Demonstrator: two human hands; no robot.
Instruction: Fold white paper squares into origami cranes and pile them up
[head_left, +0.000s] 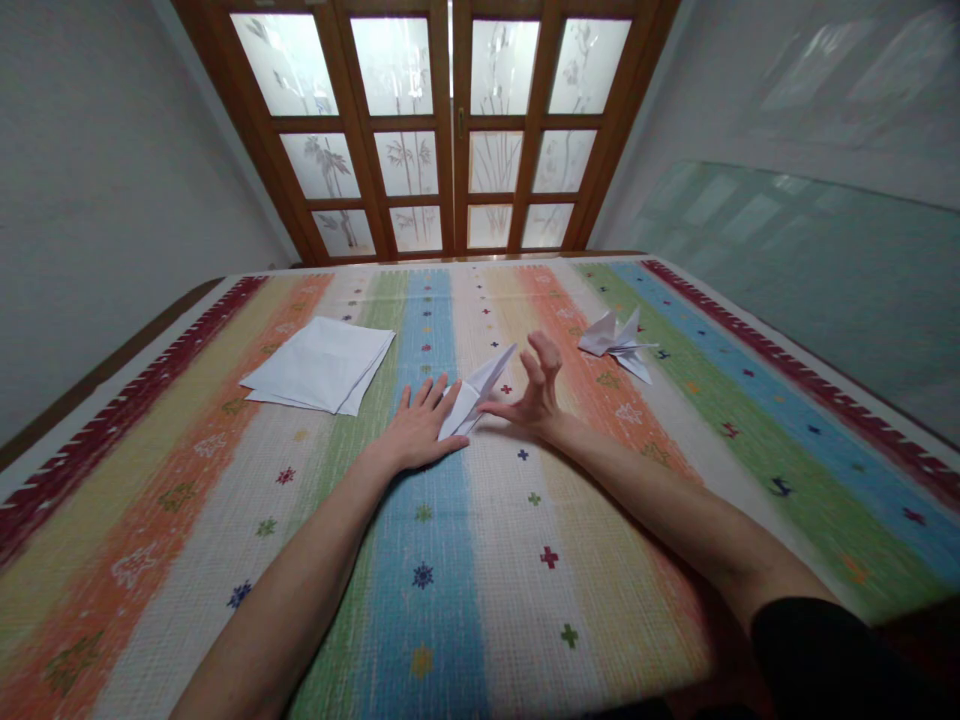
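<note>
A partly folded piece of white paper lies on the striped cloth in the middle, its pointed end up and to the right. My left hand lies spread out, palm down, with its thumb and fingertips at the paper's left edge. To the right of the paper is my right hand, its fingers curled and apart from the thumb. The right thumb tip reaches the paper's lower right edge; whether it presses there I cannot tell.
A stack of white paper squares lies to the left. Folded white paper cranes rest at the right. The striped tablecloth covers the table, and wooden doors with frosted panes stand beyond its far edge.
</note>
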